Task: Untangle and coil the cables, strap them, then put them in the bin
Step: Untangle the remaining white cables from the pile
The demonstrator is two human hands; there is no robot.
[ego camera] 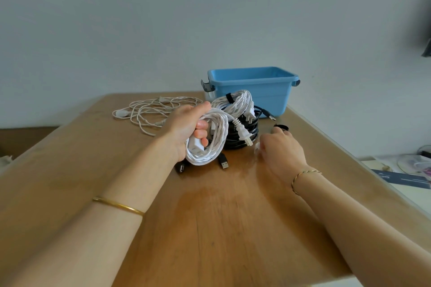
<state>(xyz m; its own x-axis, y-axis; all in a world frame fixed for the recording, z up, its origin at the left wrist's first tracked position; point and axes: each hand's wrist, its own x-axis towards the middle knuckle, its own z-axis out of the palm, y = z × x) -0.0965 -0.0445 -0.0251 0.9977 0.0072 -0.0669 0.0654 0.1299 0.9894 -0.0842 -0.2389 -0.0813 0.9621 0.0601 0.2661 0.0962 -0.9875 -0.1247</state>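
step: strapping — left hand (186, 123) clamped round white coil (221, 130) | right hand (282, 149) at black strap (281, 127) on tabletop (210, 216), grip unclear | next: likely wrap strap round coil — then bin (268, 98)

A wooden table (221, 228) stands against a pale wall (163, 18), with a cluttered white surface (417, 194) beside it.

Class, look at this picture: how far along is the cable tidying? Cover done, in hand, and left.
Done: a strapped white coil lies on a black coil beside the blue bin. In hand: the left hand grips a second white coil, unstrapped; the right hand is at a loose strap. Left: the tangled white cable, then binning all coils.
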